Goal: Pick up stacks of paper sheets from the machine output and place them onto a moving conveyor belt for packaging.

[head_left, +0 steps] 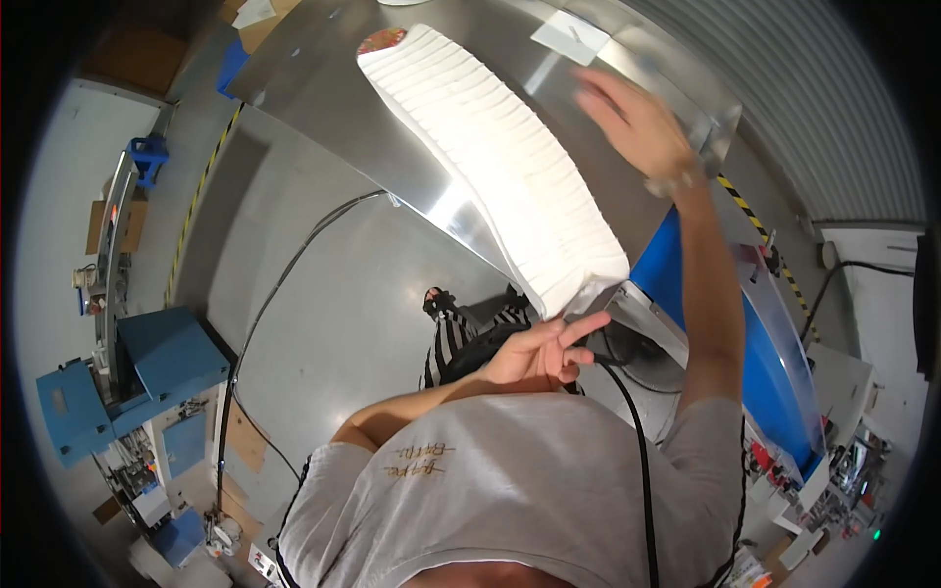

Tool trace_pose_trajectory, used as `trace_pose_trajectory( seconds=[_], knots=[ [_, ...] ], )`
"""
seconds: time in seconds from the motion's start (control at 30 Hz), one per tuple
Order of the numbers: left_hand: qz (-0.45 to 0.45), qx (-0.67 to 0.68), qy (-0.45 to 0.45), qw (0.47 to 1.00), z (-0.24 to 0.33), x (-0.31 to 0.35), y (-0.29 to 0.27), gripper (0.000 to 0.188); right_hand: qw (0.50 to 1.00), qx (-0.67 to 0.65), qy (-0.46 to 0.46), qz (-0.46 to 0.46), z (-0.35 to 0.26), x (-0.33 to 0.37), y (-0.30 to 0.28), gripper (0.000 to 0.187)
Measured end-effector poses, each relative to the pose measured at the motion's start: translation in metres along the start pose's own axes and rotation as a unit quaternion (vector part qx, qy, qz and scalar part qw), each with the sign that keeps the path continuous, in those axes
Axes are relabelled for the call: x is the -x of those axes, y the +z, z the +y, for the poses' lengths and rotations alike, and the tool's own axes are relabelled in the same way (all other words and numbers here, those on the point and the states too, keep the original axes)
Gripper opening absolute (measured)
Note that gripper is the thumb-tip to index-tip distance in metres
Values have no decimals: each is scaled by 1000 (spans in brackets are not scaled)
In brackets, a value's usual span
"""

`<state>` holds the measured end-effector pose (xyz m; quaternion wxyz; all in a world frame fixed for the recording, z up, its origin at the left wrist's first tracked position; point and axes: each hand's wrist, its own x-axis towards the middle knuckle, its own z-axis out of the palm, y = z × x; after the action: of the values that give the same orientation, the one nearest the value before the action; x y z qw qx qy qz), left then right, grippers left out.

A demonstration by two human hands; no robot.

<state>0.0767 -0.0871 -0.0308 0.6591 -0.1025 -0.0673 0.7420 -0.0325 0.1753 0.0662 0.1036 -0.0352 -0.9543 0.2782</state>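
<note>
A long row of thin white pieces, packed face to face like folded sheets or pouches [510, 147], lies across the metal table [304, 88]. I cannot make out their exact kind. The far end of the row shows a reddish patterned face [382, 41]. At its near end, by the table's edge, is my left hand [544, 355], palm turned up, one finger stretched out and others loosely bent. It is close to the last white piece; whether it touches is unclear. My right hand [637, 122] hovers over the table right of the row, fingers apart, holding nothing.
A small pale flat plate [570, 37] lies at the table's far right. Beside my right arm stands a blue chute with clear sides [765, 333]. A black cable [635, 431] hangs before my body. Blue machine cabinets [172, 363] stand at left.
</note>
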Motion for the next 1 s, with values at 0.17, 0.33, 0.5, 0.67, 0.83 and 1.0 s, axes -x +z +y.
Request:
trace_pose_trajectory(
  seconds=[0.17,0.33,0.5,0.67,0.83,1.0],
  knots=[
    [3,-14,-35,999,15,-16,-1,51,972,-93,164,-138,45,164,2,69],
    [68,-12,-79,994,21,-23,15,43,953,-187,236,36,0,186,44,67],
    [-5,-577,-142,804,18,-3,56,33,924,-262,262,95,10,194,71,65],
    [-84,-931,274,227,24,-30,70,57,893,-336,279,108,13,204,90,90],
    [19,-951,286,119,31,-53,42,56,840,-435,282,160,10,193,106,90],
    [39,-950,296,88,25,-55,38,45,871,-366,311,104,12,197,97,89]
  ],
)
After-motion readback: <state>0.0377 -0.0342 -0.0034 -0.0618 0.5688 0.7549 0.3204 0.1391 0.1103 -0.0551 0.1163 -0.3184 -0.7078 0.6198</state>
